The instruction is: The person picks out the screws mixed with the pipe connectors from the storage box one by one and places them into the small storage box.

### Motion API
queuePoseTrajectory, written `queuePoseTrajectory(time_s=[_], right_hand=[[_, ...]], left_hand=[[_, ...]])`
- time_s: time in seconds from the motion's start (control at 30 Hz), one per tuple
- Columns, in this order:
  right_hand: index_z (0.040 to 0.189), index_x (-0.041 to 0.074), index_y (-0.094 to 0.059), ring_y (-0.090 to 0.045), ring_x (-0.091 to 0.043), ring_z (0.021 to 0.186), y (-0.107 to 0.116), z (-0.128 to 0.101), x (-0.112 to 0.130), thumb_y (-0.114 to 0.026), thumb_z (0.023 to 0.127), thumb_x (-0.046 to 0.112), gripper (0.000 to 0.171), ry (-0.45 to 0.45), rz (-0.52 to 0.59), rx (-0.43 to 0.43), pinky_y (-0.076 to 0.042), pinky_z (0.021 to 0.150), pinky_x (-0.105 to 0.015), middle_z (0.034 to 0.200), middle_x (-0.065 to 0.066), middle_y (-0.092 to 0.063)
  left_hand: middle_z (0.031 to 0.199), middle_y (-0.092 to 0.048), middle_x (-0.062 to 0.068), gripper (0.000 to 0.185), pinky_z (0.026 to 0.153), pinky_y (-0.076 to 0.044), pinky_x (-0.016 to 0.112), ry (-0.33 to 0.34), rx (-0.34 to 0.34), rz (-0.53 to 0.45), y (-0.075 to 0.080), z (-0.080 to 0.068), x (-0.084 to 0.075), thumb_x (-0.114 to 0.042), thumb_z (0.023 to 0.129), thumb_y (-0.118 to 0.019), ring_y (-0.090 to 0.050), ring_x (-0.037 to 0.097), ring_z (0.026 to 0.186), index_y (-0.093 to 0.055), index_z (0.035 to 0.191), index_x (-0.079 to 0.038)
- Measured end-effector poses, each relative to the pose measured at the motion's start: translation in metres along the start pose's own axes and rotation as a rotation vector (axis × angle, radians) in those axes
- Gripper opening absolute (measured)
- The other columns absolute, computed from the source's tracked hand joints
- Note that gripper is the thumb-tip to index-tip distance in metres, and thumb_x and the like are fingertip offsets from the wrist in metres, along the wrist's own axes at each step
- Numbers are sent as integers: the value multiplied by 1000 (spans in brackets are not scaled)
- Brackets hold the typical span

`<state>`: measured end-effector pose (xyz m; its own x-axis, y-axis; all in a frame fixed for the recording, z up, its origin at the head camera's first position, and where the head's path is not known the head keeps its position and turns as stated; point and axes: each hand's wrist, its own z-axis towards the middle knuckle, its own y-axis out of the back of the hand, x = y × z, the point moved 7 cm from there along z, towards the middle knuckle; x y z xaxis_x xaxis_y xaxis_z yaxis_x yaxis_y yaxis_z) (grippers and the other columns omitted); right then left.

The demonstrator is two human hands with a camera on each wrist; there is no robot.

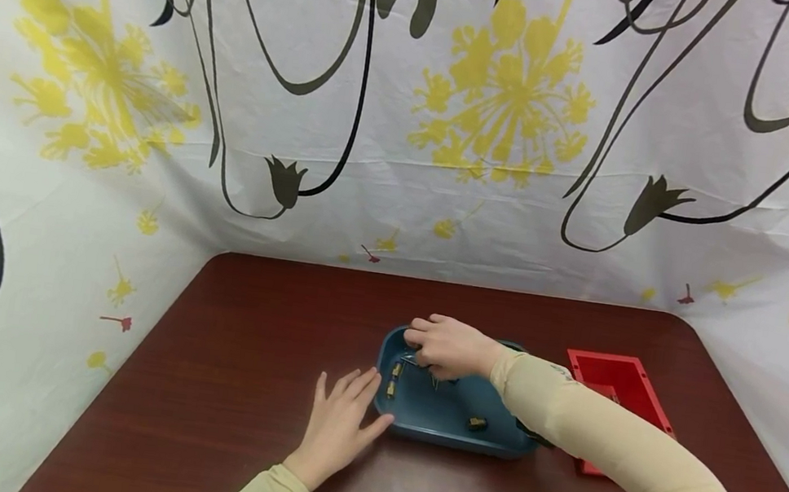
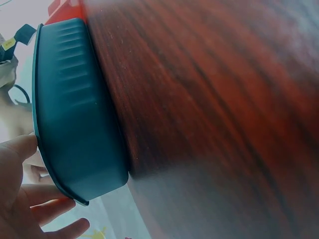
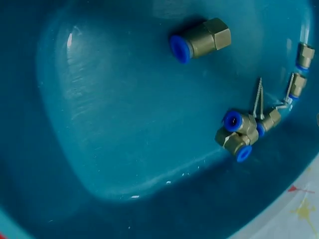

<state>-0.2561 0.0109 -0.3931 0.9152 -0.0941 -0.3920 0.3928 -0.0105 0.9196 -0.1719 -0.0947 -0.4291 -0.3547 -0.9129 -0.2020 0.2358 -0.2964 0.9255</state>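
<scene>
A blue-green plastic tray (image 1: 448, 437) stands on the table. My left hand (image 1: 338, 428) rests at its left end with fingers spread, thumb and fingertips against the rim (image 2: 36, 99) in the left wrist view. Reaching over the far left corner, my right hand (image 1: 452, 347) points its bent fingers down into the tray; whether they pinch anything I cannot tell. Brass push-in fittings with blue collars lie inside: a lone fitting (image 3: 207, 40), a cluster (image 3: 237, 132) of several, and two near the wall (image 3: 297, 85). Thin screws (image 3: 259, 99) lie among them.
A red bin (image 1: 605, 359) stands right of the tray, partly hidden by my right forearm (image 1: 595, 418). The brown table (image 1: 280, 330) ends at the back against a white cloth (image 1: 379, 129) with flower prints.
</scene>
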Motion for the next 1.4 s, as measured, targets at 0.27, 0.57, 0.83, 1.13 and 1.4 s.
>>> queuePoseTrajectory(time_s=[0.27,0.57,0.83,1.13,1.4], right_hand=[[79,27,-71,-39,-16,85,-22,8,8,-67,78,23,6,20,-88,134,-38,67,-31,96,2,-50],[84,28,-71,-42,-16,85,-36,8,11,-66,80,26,7,27,-142,203,-42,74,-33,101,3,-51],[84,29,-69,-40,-15,86,-44,8,12,-65,80,28,6,16,-161,265,-41,76,-32,101,5,-50],[80,30,-68,-40,-13,86,-48,12,16,-65,80,26,5,17,-203,294,-40,75,-31,103,5,-50],[83,29,-68,-42,-13,90,-57,14,15,-68,77,30,6,3,-269,337,-41,78,-30,108,6,-50]], left_hand=[[127,-47,4,60,90,-19,62,-12,-21,7,1,0,-2,-51,82,-52,-42,26,114,-51,125,-9],[128,-46,3,59,91,-16,61,-3,-4,-15,1,1,-1,-49,83,-53,-40,25,116,-50,127,-10],[127,-47,4,59,91,-17,61,-2,-12,-13,2,0,-1,-49,82,-53,-40,25,115,-51,126,-9],[127,-47,4,59,91,-17,61,1,-4,2,1,0,0,-49,82,-53,-41,25,115,-50,127,-10],[128,-46,3,60,91,-17,61,5,8,3,0,0,0,-50,83,-51,-40,24,116,-49,127,-11]])
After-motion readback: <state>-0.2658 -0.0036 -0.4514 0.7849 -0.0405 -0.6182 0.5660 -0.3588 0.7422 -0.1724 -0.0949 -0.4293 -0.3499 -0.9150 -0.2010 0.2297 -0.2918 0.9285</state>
